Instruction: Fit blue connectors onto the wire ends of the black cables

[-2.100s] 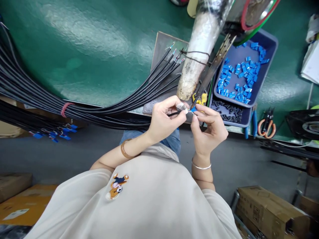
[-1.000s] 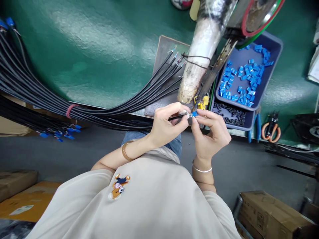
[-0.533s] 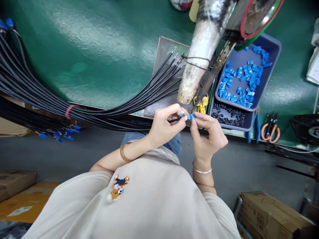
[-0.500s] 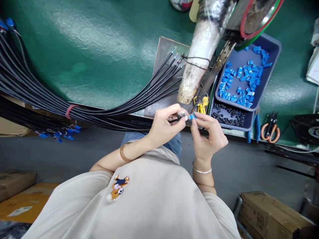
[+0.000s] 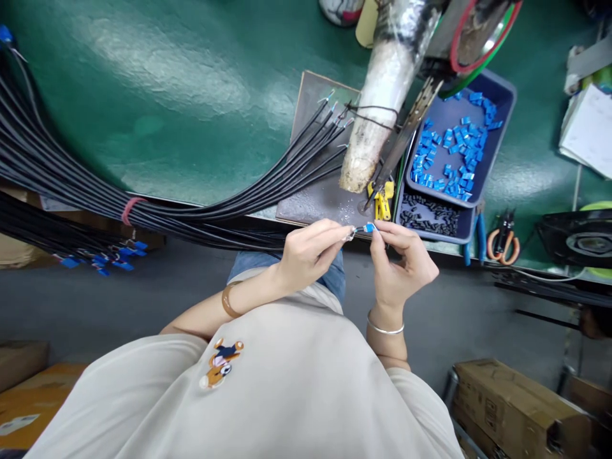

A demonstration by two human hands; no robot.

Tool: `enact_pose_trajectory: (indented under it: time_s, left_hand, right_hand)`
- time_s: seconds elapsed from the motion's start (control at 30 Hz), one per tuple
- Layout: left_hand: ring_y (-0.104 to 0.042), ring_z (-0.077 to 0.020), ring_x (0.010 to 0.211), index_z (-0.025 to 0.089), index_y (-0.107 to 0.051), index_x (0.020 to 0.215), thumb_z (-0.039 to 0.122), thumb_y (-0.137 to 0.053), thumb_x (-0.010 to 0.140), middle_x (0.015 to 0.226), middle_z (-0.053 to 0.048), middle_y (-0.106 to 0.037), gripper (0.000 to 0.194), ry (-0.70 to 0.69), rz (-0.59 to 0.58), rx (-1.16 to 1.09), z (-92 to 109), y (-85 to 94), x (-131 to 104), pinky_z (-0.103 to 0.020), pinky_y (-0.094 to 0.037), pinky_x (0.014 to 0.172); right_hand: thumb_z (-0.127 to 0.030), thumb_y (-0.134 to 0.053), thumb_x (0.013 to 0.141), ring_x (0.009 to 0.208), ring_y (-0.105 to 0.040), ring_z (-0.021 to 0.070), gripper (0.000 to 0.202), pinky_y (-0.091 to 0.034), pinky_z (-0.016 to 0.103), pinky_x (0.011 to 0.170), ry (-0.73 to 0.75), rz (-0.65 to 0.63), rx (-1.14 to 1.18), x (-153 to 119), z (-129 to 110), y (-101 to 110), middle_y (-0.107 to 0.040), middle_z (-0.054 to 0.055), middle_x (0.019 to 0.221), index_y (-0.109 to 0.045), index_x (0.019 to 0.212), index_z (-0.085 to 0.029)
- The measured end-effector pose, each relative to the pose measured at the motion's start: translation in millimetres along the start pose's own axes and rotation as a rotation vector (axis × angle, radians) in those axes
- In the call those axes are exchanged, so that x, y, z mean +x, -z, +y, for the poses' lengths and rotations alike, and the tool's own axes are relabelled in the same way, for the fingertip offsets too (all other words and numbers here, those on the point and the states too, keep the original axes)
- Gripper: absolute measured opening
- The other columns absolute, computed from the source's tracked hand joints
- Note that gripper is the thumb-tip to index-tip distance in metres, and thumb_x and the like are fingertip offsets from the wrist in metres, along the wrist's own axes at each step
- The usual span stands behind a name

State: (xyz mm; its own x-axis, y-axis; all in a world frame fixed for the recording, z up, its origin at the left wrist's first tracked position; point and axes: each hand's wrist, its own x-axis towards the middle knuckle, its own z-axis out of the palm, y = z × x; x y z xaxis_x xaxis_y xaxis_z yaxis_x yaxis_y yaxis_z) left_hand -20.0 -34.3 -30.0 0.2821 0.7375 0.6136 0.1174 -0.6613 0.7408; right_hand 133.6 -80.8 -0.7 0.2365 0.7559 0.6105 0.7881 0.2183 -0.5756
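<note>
Our left hand [image 5: 313, 248] pinches the wiring [image 5: 358, 230] behind a blue connector [image 5: 370, 227], whose other end our right hand [image 5: 404, 258] grips. We have pink-banded black cables [image 5: 95, 185] on our left and a plastic tray [image 5: 449, 115] of small blue connectors [image 5: 461, 137] on our right.

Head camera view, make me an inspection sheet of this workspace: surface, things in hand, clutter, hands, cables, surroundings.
Surface: green workbench, dark board at its near edge.
Things in hand: one blue connector, wires running from it toward the left hand.
Clutter: upper tray of loose blue pieces; lower tray of black pieces; yellow tool; blue-handled tool; orange-handled cutters; papers at right.
Hands: left pinches the wires; right hand pinches the connector.
Cables: black bundle with pink band, several stripped ends over the board; second bundle, lower left, ending in blue connectors.
Surroundings: cardboard boxes at lower left and lower right.
</note>
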Motion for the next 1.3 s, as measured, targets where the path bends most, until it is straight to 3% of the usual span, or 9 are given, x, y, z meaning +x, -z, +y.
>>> enact_pose_trajectory:
  time_s: [0.3, 0.53, 0.7, 0.8, 0.9, 0.97, 1.03, 1.1, 1.3]
  left_hand:
    - [-0.068, -0.0134, 0.071, 0.015, -0.069, 0.08, 0.021, -0.066, 0.086, 0.081, -0.006, -0.075, 0.009, 0.132, -0.345, -0.136, 7.3, 20.6, -18.9, -0.025, -0.053, 0.07]
    - [-0.066, -0.0175, 0.079, 0.016, -0.068, 0.082, 0.018, -0.064, 0.087, 0.083, -0.006, -0.074, 0.007, 0.024, 0.018, 0.288, -22.8, 38.3, 6.6, -0.033, -0.051, 0.078]
    - [-0.06, -0.0263, 0.095, 0.015, -0.069, 0.085, 0.021, -0.056, 0.089, 0.086, -0.008, -0.064, 0.015, 0.084, -0.112, 0.483, -54.9, 26.7, 45.9, -0.042, -0.047, 0.085]
    - [-0.059, -0.0263, 0.094, 0.015, -0.067, 0.08, 0.018, -0.057, 0.084, 0.086, -0.008, -0.063, 0.011, 0.092, -0.153, 0.414, -46.0, 27.1, 51.1, -0.042, -0.047, 0.085]
    - [-0.059, -0.0199, 0.072, 0.016, -0.067, 0.078, 0.016, -0.063, 0.078, 0.068, -0.003, -0.061, 0.005, 0.12, -0.405, 0.205, -18.3, 39.8, 51.7, -0.032, -0.046, 0.069]
    - [-0.056, -0.0133, 0.055, 0.018, -0.071, 0.081, 0.019, -0.066, 0.081, 0.062, 0.0, -0.062, 0.005, 0.094, -0.819, -0.163, 1.2, 47.6, 52.8, -0.026, -0.043, 0.057]
    - [-0.06, -0.012, 0.055, 0.02, -0.075, 0.085, 0.019, -0.067, 0.083, 0.068, -0.002, -0.07, 0.009, 0.044, -1.2, -0.605, 15.1, 48.9, 52.2, -0.023, -0.044, 0.054]
    - [-0.064, -0.0132, 0.057, 0.018, -0.076, 0.083, 0.019, -0.066, 0.084, 0.069, -0.004, -0.072, 0.01, 0.154, -1.325, -0.912, 20.5, 42.8, 46.6, -0.022, -0.047, 0.053]
    - [-0.038, -0.0028, 0.041, 0.014, -0.067, 0.078, 0.029, -0.078, 0.075, 0.054, 0.003, -0.058, 0.019, 0.911, -0.107, -0.896, 0.1, 19.1, 11.1, -0.017, -0.024, 0.038]
  right_hand:
    - [-0.018, -0.064, 0.089, 0.067, -0.075, 0.0139, 0.006, -0.061, 0.027, 0.059, -0.156, 0.223, 0.21, 1.3, 0.1, 5.9, -0.075, -0.002, 0.083, -0.058, 0.089, -0.02]
    - [-0.029, -0.06, 0.092, 0.046, -0.065, 0.0116, 0.014, -0.047, 0.023, 0.039, -0.248, 0.29, 0.184, 12.6, 9.5, 12.5, -0.071, -0.005, 0.07, -0.05, 0.085, -0.021]
    - [-0.033, -0.068, 0.086, 0.031, -0.037, 0.0069, 0.011, -0.023, 0.026, 0.03, 0.117, 0.499, 0.182, 23.2, -13.4, 22.2, -0.043, -0.009, 0.052, -0.06, 0.08, -0.028]
    - [-0.032, -0.067, 0.086, 0.035, -0.035, 0.0087, 0.004, -0.032, 0.031, 0.036, 0.191, 0.524, 0.053, 25.8, -24.8, 40.1, -0.05, -0.006, 0.06, -0.066, 0.09, -0.034]
    - [-0.028, -0.063, 0.088, 0.043, -0.054, 0.0105, 0.018, -0.042, 0.031, 0.045, -0.031, 0.188, -0.187, 28.7, -12.4, 61.9, -0.065, -0.003, 0.079, -0.064, 0.106, -0.027]
    - [-0.029, -0.06, 0.091, 0.057, -0.067, 0.0152, 0.022, -0.049, 0.03, 0.057, -0.21, -0.108, -0.338, 35.5, 9.6, 72.7, -0.069, -0.003, 0.071, -0.06, 0.112, -0.023]
    - [-0.032, -0.06, 0.091, 0.071, -0.073, 0.0169, 0.013, -0.053, 0.031, 0.072, -0.279, -0.207, -0.407, 47.9, 37.3, 76.7, -0.073, 0.0, 0.074, -0.062, 0.097, -0.021]
    - [-0.032, -0.07, 0.082, 0.062, -0.069, 0.0142, 0.014, -0.049, 0.028, 0.069, -0.366, -0.186, -0.569, 65.1, 64.8, 73.2, -0.071, 0.001, 0.067, -0.06, 0.08, -0.023]
    - [-0.028, -0.07, 0.078, 0.073, -0.067, 0.0155, 0.016, -0.044, 0.034, 0.076, -0.368, -0.127, -0.781, 116.4, 114.8, 37.0, -0.072, 0.006, 0.077, -0.055, 0.076, -0.021]
